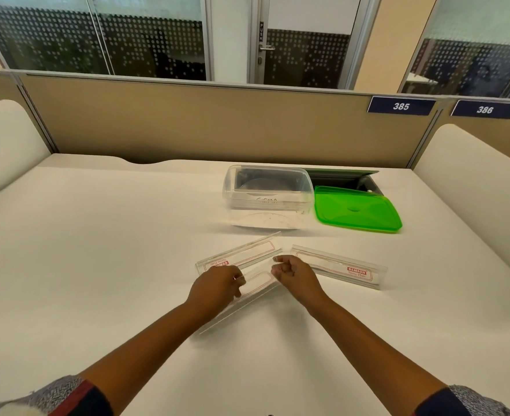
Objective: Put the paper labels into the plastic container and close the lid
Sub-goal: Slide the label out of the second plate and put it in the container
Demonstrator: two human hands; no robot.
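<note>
Three clear name plates with red-bordered paper labels lie on the white desk. My left hand (pixel 219 288) and my right hand (pixel 294 276) both grip the nearest name plate (pixel 255 288), one at each side of its upper end. A second name plate (pixel 241 256) lies just behind it, and a third name plate (pixel 340 267) lies to the right. The clear plastic container (pixel 267 195) stands open farther back. Its green lid (pixel 357 210) lies flat beside it on the right.
A beige partition (pixel 202 124) closes the desk's far edge, with number signs 385 and 386. A dark cable hatch (pixel 342 178) is open in the desk behind the container and lid. White side panels rise at the left and right.
</note>
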